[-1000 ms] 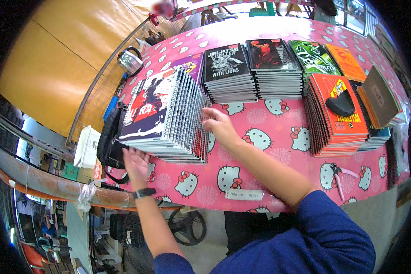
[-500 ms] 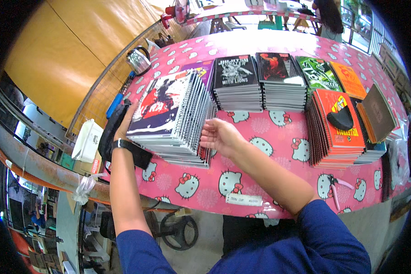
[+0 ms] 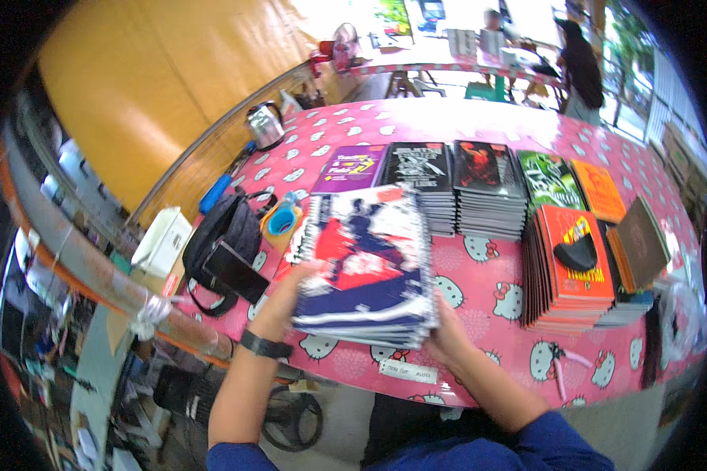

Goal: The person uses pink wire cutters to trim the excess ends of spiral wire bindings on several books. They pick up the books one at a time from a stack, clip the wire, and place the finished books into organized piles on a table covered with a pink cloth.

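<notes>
A stack of spiral-bound notebooks (image 3: 365, 271) with white, red and navy covers sits in front of me between my hands, slightly blurred. My left hand (image 3: 284, 297), with a dark band at the wrist, grips the stack's left edge, thumb on the top cover. Around the lower right corner my right hand (image 3: 446, 323) is closed, its fingers partly hidden by the books. Behind stand a purple notebook (image 3: 352, 167), a stack of black notebooks (image 3: 420, 169) and a stack with a red figure on black (image 3: 487, 173).
Orange notebooks (image 3: 554, 259) stand at right with a dark rounded object (image 3: 576, 253) on top. Pink-handled pliers (image 3: 560, 373) and a paper strip (image 3: 408, 370) lie near the front edge. At left are a black bag (image 3: 226, 235), a phone (image 3: 234, 271) and a kettle (image 3: 265, 127). People are in the background.
The notebook stack has shifted right and turned straighter, with both hands moving along with it. The bag, phone and a blue-rimmed roll beside it now show. My view has tilted up.
</notes>
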A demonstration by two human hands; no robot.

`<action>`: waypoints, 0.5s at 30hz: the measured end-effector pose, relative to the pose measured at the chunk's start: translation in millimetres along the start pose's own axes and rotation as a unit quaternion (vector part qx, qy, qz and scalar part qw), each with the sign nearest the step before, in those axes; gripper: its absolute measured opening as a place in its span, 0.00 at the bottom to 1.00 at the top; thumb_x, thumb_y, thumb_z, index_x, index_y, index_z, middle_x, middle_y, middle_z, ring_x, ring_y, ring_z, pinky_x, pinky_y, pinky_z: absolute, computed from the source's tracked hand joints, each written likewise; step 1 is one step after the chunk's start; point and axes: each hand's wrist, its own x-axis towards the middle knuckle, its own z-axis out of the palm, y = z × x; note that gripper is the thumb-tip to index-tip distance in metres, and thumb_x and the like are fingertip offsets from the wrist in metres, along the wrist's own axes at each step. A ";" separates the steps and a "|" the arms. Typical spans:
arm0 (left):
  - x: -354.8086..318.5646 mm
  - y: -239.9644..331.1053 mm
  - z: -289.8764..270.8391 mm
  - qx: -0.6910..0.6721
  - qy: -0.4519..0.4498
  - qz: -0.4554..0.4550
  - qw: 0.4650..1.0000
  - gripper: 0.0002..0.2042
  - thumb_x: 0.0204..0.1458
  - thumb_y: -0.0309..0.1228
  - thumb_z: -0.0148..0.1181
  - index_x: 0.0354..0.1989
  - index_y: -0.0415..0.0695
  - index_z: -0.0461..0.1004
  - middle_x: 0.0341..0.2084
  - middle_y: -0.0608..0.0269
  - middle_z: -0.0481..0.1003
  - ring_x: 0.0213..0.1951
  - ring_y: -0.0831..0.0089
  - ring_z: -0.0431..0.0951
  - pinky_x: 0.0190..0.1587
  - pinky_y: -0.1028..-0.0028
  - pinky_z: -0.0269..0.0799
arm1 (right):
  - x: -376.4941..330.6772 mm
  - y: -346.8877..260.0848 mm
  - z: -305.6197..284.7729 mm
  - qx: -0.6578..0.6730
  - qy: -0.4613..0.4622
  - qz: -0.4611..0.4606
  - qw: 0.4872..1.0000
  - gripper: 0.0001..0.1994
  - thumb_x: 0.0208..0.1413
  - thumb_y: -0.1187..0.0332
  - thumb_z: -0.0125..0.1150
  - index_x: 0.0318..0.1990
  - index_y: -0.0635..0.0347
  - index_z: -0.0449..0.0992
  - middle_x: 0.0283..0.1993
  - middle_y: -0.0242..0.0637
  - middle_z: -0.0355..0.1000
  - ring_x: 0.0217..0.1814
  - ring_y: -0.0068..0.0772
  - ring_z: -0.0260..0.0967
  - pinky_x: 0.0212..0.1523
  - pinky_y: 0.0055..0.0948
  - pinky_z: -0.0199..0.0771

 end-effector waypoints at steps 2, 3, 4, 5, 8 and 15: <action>-14.1 -37.8 22.4 -0.025 -0.061 0.048 0.997 0.19 0.48 0.42 0.55 0.43 0.41 0.70 0.36 0.62 0.75 0.36 0.75 0.76 0.41 0.75 0.72 | -31.4 -16.6 -10.5 -0.024 0.013 0.026 0.999 0.17 0.61 0.56 0.40 0.48 0.59 0.65 0.45 0.38 0.68 0.48 0.32 0.67 0.50 0.37 0.68; -15.3 -55.3 39.5 -0.049 -0.069 0.026 0.996 0.19 0.48 0.38 0.54 0.46 0.39 0.68 0.39 0.61 0.75 0.37 0.74 0.76 0.42 0.74 0.72 | -43.4 -25.2 -29.3 -0.030 0.067 0.011 0.997 0.17 0.61 0.57 0.41 0.48 0.59 0.66 0.42 0.38 0.70 0.43 0.31 0.70 0.45 0.34 0.72; -9.9 -78.3 53.2 -0.082 -0.100 0.036 0.991 0.21 0.48 0.37 0.53 0.48 0.38 0.67 0.40 0.59 0.74 0.38 0.73 0.76 0.42 0.74 0.72 | -58.9 -40.7 -43.5 -0.057 0.100 -0.009 0.993 0.17 0.61 0.57 0.41 0.48 0.59 0.66 0.41 0.38 0.70 0.40 0.30 0.71 0.42 0.31 0.73; -13.9 -108.2 47.9 -0.103 -0.093 0.043 0.989 0.22 0.47 0.36 0.53 0.49 0.36 0.66 0.40 0.58 0.74 0.38 0.72 0.76 0.42 0.74 0.72 | -68.0 -39.2 -48.8 -0.065 0.117 0.002 0.991 0.17 0.61 0.57 0.40 0.48 0.60 0.66 0.40 0.38 0.71 0.38 0.29 0.71 0.39 0.29 0.75; -30.6 -157.4 35.6 -0.183 -0.106 -0.039 0.977 0.31 0.42 0.31 0.57 0.56 0.37 0.55 0.45 0.56 0.69 0.43 0.70 0.72 0.46 0.72 0.70 | -91.4 -48.5 -44.1 -0.165 0.078 0.041 0.982 0.18 0.62 0.58 0.40 0.50 0.62 0.64 0.40 0.38 0.71 0.38 0.28 0.71 0.40 0.29 0.74; -46.3 -172.8 43.8 -0.207 -0.112 -0.008 0.972 0.25 0.42 0.31 0.56 0.50 0.33 0.62 0.40 0.53 0.72 0.38 0.66 0.76 0.43 0.70 0.73 | -99.6 -62.7 -78.3 -0.161 0.171 0.047 0.971 0.15 0.57 0.61 0.52 0.44 0.65 0.68 0.35 0.35 0.72 0.33 0.22 0.69 0.34 0.24 0.71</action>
